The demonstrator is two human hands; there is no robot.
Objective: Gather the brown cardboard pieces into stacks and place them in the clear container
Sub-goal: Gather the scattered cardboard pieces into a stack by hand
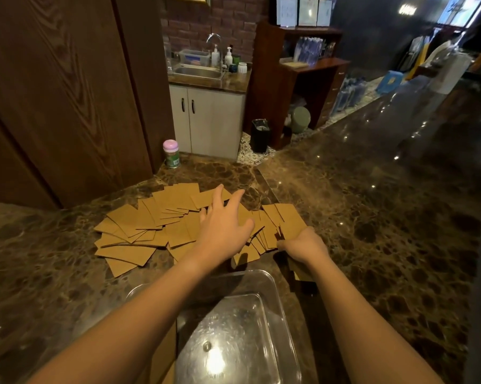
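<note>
Clear container (278, 306): nearest to the camera, standing on the dark marble counter (372, 217), between the two forearms. Nothing lies inside it; a lamp reflects on its bottom.

Left hand (224, 225): spread wide, fingers apart, palm down on the middle of the cardboard pile. It presses on the pieces and grips none.

Right hand (303, 243): at the right edge of the pile, fingers curled down on the near edge of the pieces there. Whether it really holds them, I cannot tell; the back of the hand hides the fingertips.

Brown cardboard pieces (139, 231): many flat pieces, spread loosely and overlapping on the counter, just behind the container. Most lie left of the left hand; a smaller group stands fanned between the two hands. A few more pieces lie under the right wrist, partly hidden by it.

In the way: the left forearm crosses over the left rim of the container and covers part of the pile.

Jar with pink lid (170, 153): on the counter, behind the pile, well apart from it, near the wooden wall panel (67, 106).

Farther back: a black bin (260, 135) on the floor, a white cabinet (206, 120) with a sink (199, 72) and soap bottles on top, and a dark wooden shelf (303, 79) to the right of it.
</note>
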